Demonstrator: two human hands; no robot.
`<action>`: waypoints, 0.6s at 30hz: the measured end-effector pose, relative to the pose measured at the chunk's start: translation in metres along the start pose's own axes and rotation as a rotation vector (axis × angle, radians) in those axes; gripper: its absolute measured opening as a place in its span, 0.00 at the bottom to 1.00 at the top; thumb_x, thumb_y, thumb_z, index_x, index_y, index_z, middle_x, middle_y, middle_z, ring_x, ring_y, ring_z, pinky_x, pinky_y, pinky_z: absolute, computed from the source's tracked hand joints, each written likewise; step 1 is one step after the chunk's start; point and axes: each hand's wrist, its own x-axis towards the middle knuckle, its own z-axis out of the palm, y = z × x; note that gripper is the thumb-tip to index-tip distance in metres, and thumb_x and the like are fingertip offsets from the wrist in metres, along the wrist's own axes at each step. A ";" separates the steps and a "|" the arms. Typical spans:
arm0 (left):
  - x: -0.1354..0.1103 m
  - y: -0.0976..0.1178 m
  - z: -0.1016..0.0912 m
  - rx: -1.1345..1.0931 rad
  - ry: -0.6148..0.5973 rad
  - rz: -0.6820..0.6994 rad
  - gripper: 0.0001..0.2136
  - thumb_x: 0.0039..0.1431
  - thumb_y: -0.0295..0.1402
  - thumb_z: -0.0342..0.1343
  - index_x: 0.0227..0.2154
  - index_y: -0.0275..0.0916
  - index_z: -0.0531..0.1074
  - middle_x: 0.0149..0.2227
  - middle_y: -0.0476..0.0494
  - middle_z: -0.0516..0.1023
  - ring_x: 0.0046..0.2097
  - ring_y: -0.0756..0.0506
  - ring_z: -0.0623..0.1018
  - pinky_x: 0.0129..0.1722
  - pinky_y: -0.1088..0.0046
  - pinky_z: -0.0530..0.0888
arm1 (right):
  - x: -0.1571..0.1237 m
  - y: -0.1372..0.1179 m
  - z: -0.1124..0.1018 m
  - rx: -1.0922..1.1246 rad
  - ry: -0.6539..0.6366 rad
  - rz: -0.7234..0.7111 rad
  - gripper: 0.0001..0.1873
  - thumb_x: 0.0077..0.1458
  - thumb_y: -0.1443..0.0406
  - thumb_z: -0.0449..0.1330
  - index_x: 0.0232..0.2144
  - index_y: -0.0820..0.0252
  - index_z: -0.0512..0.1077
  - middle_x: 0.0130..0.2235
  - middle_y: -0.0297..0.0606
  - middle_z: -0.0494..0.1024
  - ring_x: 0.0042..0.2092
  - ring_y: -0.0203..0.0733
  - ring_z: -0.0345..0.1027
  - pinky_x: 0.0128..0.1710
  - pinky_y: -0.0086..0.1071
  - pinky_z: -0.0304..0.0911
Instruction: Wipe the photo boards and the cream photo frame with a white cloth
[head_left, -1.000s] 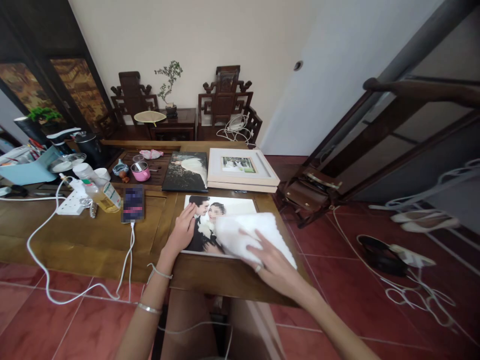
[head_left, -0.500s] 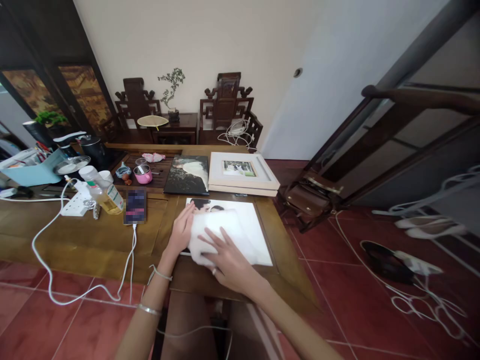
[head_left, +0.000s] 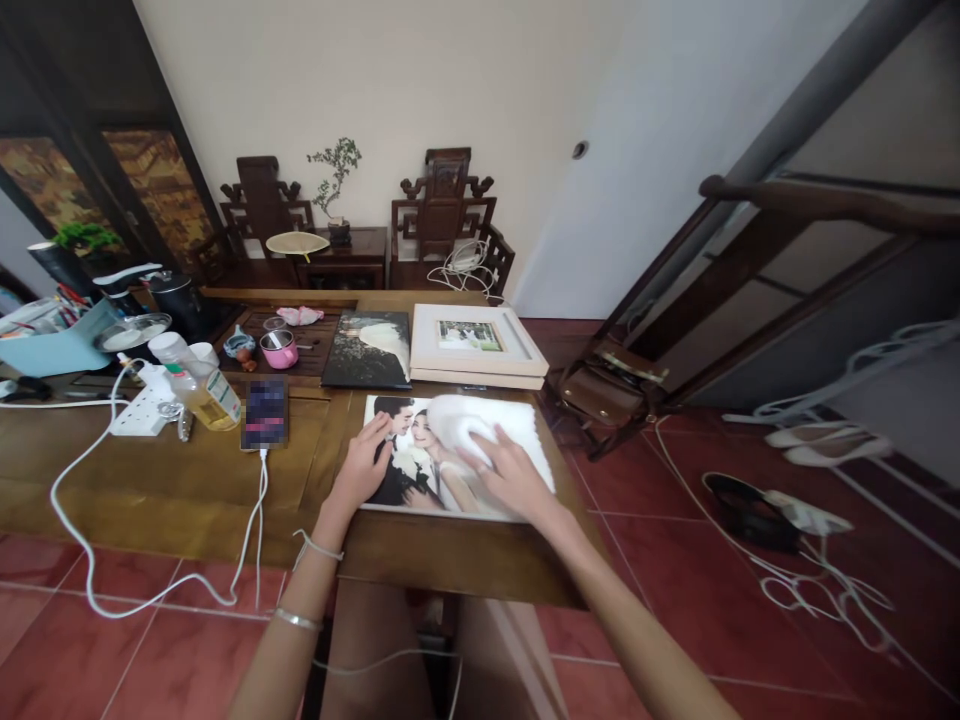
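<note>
A photo panel showing a couple lies flat at the table's front edge. My left hand rests on its left side, with the fingers stretched out and nothing held. On the panel's right half is a white cloth, bunched and spread toward the right edge. My right hand presses down on this cloth, its fingers partly bent into the folds. The cloth covers the upper right of the picture.
Behind the panel lie a dark photo panel and stacked white frames. To the left are a charging phone, an oil-coloured bottle, a power strip, a pink cup and a loose white cable.
My right hand has moved the white cloth to the right across the panel, uncovering the couple in the picture. My left hand stays at the left edge. The view has shifted slightly.
</note>
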 end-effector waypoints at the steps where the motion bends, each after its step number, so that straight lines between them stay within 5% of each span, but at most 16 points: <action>1: 0.000 -0.001 0.000 0.000 0.002 0.003 0.18 0.63 0.33 0.46 0.54 0.40 0.67 0.60 0.39 0.66 0.62 0.42 0.63 0.62 0.56 0.60 | 0.018 -0.007 0.003 0.017 0.000 0.011 0.19 0.62 0.60 0.46 0.48 0.58 0.72 0.50 0.44 0.76 0.53 0.54 0.67 0.58 0.50 0.53; 5: 0.002 0.000 -0.002 0.013 0.007 0.009 0.17 0.62 0.32 0.47 0.52 0.39 0.69 0.58 0.37 0.68 0.61 0.41 0.65 0.60 0.56 0.62 | 0.080 -0.045 0.015 0.152 -0.110 -0.107 0.20 0.65 0.58 0.44 0.45 0.57 0.73 0.43 0.39 0.79 0.47 0.48 0.71 0.52 0.40 0.60; 9: 0.003 0.003 -0.004 0.017 0.004 0.023 0.16 0.62 0.31 0.47 0.50 0.39 0.71 0.55 0.38 0.71 0.59 0.41 0.68 0.59 0.58 0.65 | 0.101 -0.061 0.025 0.178 -0.146 -0.162 0.19 0.64 0.56 0.46 0.42 0.55 0.74 0.44 0.38 0.79 0.48 0.47 0.71 0.52 0.37 0.59; 18: 0.002 0.000 -0.002 -0.002 0.010 0.015 0.17 0.62 0.32 0.47 0.53 0.40 0.69 0.58 0.39 0.68 0.62 0.43 0.64 0.62 0.57 0.61 | 0.038 0.040 0.000 0.029 -0.038 0.097 0.23 0.63 0.57 0.46 0.52 0.63 0.69 0.53 0.49 0.72 0.60 0.58 0.57 0.56 0.51 0.55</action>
